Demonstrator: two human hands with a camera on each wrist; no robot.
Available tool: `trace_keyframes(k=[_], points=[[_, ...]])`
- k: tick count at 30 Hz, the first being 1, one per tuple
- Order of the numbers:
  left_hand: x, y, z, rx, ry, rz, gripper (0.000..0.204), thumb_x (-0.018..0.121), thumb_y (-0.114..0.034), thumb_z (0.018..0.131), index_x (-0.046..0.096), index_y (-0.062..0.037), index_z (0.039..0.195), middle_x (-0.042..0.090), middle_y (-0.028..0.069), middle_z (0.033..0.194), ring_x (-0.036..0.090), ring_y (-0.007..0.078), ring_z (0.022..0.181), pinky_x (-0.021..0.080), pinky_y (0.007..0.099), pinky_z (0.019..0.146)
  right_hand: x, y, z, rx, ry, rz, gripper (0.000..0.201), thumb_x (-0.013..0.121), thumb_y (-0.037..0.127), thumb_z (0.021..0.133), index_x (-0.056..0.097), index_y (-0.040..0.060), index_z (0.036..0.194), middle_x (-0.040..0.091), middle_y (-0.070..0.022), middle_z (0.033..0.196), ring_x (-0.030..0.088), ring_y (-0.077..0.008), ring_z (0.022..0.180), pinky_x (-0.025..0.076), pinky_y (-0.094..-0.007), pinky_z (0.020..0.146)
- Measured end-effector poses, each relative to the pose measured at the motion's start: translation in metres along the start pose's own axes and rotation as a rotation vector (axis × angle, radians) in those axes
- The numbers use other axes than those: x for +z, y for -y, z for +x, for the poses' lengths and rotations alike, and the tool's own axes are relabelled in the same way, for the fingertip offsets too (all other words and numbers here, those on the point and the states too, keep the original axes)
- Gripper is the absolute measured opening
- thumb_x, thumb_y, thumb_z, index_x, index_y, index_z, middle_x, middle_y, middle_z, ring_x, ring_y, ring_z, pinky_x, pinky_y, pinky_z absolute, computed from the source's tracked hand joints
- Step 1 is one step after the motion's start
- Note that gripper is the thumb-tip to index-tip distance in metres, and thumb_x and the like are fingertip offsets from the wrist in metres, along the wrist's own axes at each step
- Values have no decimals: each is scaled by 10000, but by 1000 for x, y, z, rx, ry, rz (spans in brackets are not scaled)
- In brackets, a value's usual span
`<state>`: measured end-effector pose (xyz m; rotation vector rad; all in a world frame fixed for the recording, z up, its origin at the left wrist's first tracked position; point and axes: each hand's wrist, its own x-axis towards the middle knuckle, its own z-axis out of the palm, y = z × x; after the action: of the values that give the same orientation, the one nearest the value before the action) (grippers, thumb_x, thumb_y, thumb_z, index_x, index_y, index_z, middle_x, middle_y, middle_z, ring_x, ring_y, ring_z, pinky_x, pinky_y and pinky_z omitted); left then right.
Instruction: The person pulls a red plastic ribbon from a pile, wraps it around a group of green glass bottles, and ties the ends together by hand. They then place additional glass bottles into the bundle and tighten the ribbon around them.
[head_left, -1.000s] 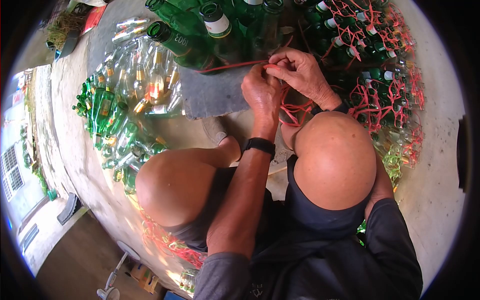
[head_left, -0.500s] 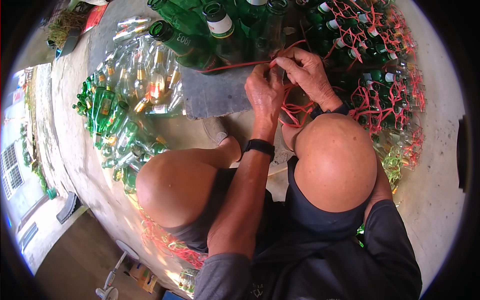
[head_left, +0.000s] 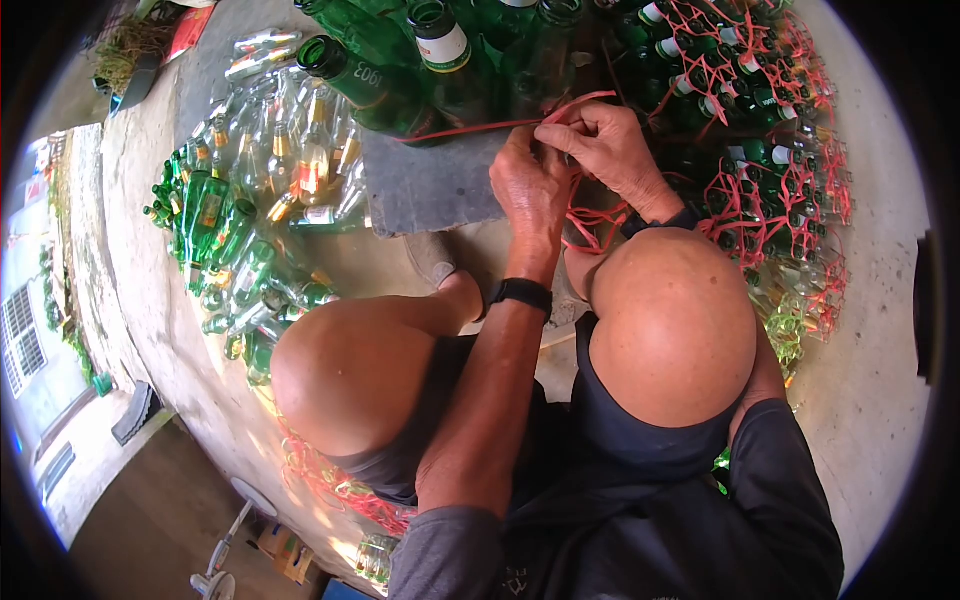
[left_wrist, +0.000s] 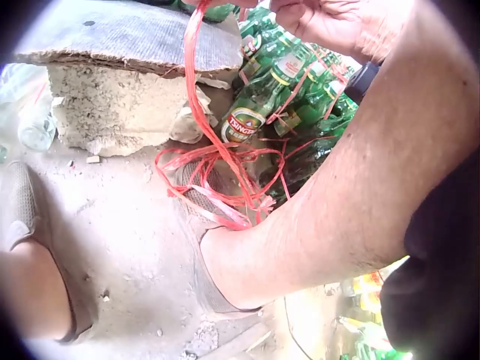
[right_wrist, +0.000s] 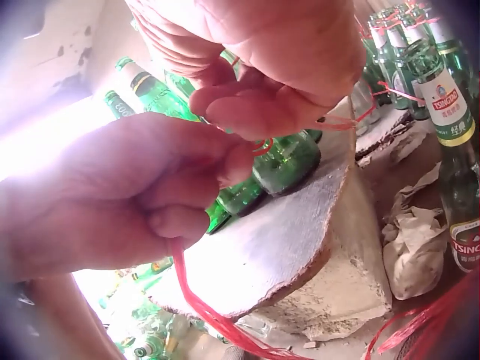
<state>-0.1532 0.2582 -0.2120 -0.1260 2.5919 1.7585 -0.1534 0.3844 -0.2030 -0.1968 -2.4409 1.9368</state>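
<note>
Red plastic string [head_left: 470, 127] runs taut from the green bottles [head_left: 400, 90] standing on the stone slab [head_left: 430, 185] to both hands, which meet just above the slab's edge, apparently to keep the strand tight around the bottle necks. The left hand [head_left: 528, 180] pinches the string with curled fingers, and the right hand [head_left: 605, 145] pinches it too, slack trailing down to a loose tangle by the feet [left_wrist: 217, 169]. No containers show; finished bottles [head_left: 770, 180] lie netted in red string beside the right knee.

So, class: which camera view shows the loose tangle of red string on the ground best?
The left wrist view: the red string hangs from the hands and piles up loose by the foot. In the head view the left hand and right hand hide most of it. The right wrist view shows only strands.
</note>
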Motion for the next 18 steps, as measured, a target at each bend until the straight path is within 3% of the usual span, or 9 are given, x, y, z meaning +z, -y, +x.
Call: trace_keyframes(k=[5,9,12,14,15,17,18], points=[[1,-1,0,25,-8,45,218,640,-164,892,684,50,904,659,280,772,679,425,744,522,434,692,-1,-7,3,4,-40,-62,193,726,174,904,707,-10,848,618,-8,659,552,-70,631,466,-273,585],[1,-1,-1,28,-7,44,228,646,-170,894,698,50,920,684,257,780,692,404,746,529,428,698,-3,-8,0,51,-41,47,173,705,158,909,701,-4,848,609,-3,647,540,-58,589,450,-258,548],[4,6,2,37,16,3,240,651,-172,900,705,58,937,703,235,778,707,349,725,535,404,696,-4,-6,0,92,-41,112,171,690,164,917,699,4,857,593,8,634,520,-51,562,433,-249,523],[6,10,2,64,19,-75,244,646,-169,913,703,68,936,719,197,772,701,236,711,531,368,679,-5,-5,0,95,-42,120,175,685,174,920,698,9,862,581,14,624,509,-49,550,424,-246,513],[6,11,3,64,19,-75,244,646,-169,913,703,68,936,719,197,772,701,236,711,531,368,679,-5,-5,0,129,-46,159,188,682,189,922,699,12,861,578,15,628,510,-54,549,425,-247,513],[5,14,5,-46,107,-192,237,633,-154,924,705,72,935,728,152,784,663,150,725,520,324,674,-5,-6,0,163,-49,198,202,679,205,924,699,15,859,576,16,631,511,-58,548,426,-248,513],[4,11,4,-47,107,-192,237,633,-154,924,705,72,935,728,152,784,663,150,725,520,324,674,-5,-8,1,151,-56,182,211,677,218,924,702,19,860,576,16,639,514,-62,550,429,-252,514]])
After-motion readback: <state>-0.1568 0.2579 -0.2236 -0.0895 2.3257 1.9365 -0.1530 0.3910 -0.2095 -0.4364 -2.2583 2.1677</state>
